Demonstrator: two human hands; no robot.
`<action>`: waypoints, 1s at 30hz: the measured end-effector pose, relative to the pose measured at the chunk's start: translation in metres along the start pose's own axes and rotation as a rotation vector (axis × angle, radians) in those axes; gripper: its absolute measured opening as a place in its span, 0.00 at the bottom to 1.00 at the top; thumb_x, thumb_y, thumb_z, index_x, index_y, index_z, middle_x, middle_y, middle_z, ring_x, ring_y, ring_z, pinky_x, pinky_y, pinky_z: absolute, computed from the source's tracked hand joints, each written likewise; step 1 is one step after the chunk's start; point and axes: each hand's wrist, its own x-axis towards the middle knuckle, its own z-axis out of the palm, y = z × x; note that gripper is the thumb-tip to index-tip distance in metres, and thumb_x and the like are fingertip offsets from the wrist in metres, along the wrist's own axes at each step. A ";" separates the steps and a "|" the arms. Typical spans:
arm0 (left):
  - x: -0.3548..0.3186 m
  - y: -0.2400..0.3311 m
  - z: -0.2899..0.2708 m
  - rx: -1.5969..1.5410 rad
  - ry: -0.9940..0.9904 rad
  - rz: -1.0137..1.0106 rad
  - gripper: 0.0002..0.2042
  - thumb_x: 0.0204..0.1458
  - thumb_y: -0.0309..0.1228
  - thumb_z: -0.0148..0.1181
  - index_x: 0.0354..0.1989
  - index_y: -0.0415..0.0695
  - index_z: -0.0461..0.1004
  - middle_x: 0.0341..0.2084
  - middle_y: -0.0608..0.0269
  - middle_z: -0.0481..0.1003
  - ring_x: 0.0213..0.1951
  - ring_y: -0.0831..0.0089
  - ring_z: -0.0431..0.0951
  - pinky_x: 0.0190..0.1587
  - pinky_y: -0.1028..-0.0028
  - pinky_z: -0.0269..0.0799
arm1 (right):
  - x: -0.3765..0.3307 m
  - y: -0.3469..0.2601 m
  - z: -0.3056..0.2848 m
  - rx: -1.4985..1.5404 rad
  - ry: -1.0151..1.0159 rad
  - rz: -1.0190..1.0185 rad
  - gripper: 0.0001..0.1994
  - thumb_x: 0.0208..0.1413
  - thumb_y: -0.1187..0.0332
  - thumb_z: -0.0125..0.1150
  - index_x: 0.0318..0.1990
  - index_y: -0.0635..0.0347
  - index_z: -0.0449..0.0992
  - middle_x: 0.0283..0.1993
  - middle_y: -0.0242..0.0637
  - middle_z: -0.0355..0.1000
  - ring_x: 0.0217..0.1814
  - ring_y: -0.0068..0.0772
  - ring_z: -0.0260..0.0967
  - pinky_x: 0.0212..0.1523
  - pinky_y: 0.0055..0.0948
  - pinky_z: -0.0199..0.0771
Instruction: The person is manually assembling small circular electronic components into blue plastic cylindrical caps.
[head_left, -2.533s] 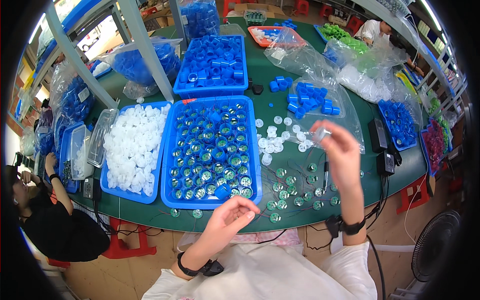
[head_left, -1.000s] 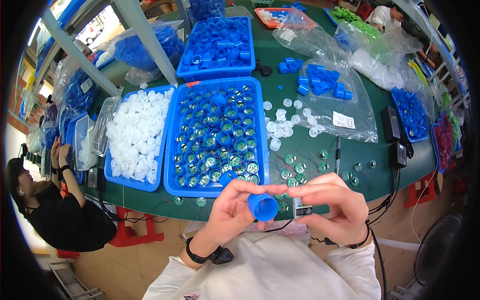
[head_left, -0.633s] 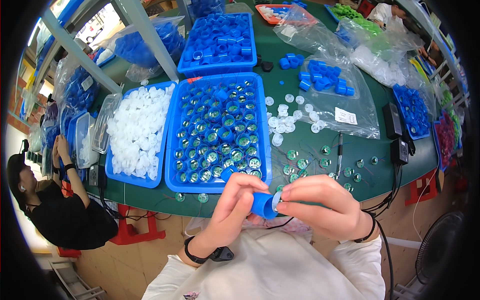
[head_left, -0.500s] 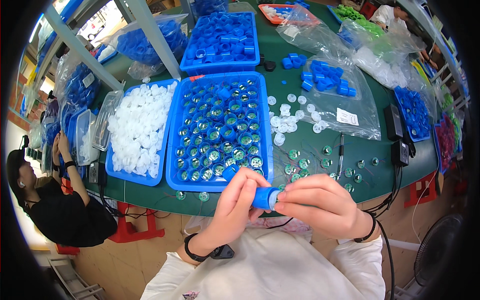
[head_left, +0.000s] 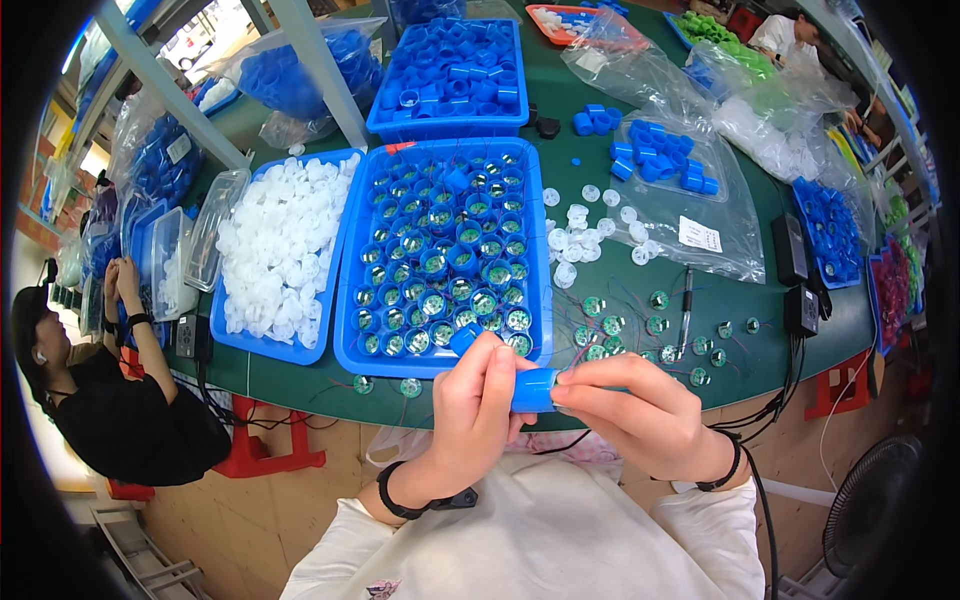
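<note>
My left hand (head_left: 472,415) is closed around a short blue plastic cup (head_left: 533,391), held sideways with one end toward the right. The fingers of my right hand (head_left: 645,415) are bent and pressed together at that right end, gripping its rim. What lies inside the cup is hidden by those fingers. Just beyond my hands is a blue tray (head_left: 447,366) full of blue cups with green circuit boards in them. Loose round green circuit boards (head_left: 613,325) with thin wires lie on the green table to the right.
To the left stands a tray of white translucent discs (head_left: 280,260); behind is a tray of blue cups (head_left: 450,75). Loose discs (head_left: 575,240), a pen (head_left: 686,310) and a plastic bag (head_left: 735,225) with blue cups on it lie right. A co-worker (head_left: 120,390) sits left.
The whitish piece that showed at the cup's right end is out of sight now, with my right fingers closer against the rim. My view has shifted slightly.
</note>
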 end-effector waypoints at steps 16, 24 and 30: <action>-0.012 0.016 0.001 0.420 0.075 0.548 0.23 0.35 0.26 0.73 0.44 0.41 0.72 0.32 0.62 0.73 0.20 0.82 0.65 0.18 0.84 0.58 | -0.023 0.014 0.048 1.312 0.340 0.565 0.08 0.55 0.81 0.54 0.42 0.71 0.72 0.47 0.44 0.67 0.48 0.32 0.69 0.50 0.32 0.72; -0.006 0.032 0.002 0.702 0.163 0.810 0.21 0.26 0.23 0.72 0.36 0.45 0.77 0.36 0.62 0.75 0.33 0.71 0.70 0.31 0.75 0.64 | -0.033 0.019 0.060 1.847 0.331 0.584 0.07 0.57 0.77 0.54 0.42 0.67 0.71 0.49 0.44 0.69 0.49 0.34 0.70 0.49 0.34 0.73; -0.008 0.035 -0.001 0.713 0.018 0.802 0.25 0.20 0.27 0.70 0.37 0.47 0.78 0.34 0.69 0.76 0.36 0.68 0.71 0.38 0.73 0.63 | -0.035 0.022 0.062 1.839 0.304 0.498 0.08 0.57 0.76 0.54 0.43 0.67 0.72 0.52 0.46 0.67 0.50 0.36 0.70 0.46 0.33 0.75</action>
